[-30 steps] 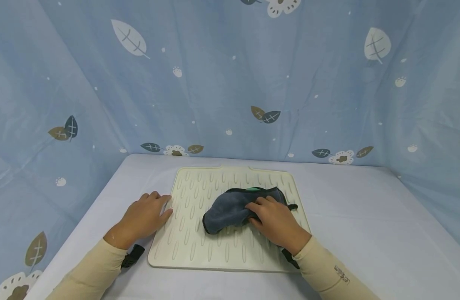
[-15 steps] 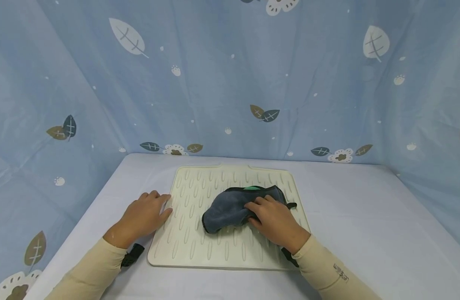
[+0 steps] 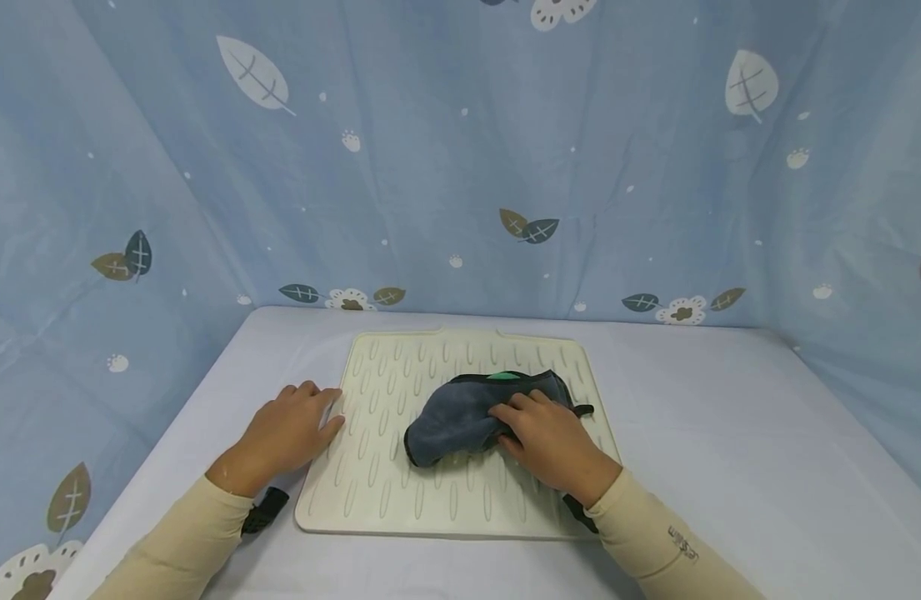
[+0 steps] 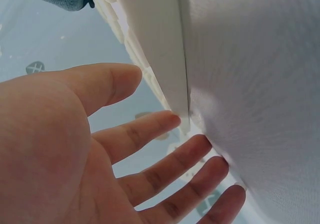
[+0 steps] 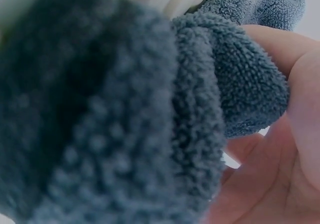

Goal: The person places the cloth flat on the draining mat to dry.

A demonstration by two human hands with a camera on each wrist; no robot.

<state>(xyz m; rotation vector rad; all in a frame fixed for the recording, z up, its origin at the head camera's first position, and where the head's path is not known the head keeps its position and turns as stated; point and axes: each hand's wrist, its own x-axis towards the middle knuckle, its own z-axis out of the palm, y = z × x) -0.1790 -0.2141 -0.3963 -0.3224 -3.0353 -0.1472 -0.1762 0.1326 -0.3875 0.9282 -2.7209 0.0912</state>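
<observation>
right hand pinches a bunched fold of dark blue-grey cloth between thumb and fingers; the left hand lies with fingers spread at the left edge of a cream ridged mat. the cloth sits crumpled on the mat, right of its middle, with a green patch at its far edge and a small black loop at its right end.

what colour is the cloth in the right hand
Mostly blue-grey; the cloth shows best in the head view.
</observation>
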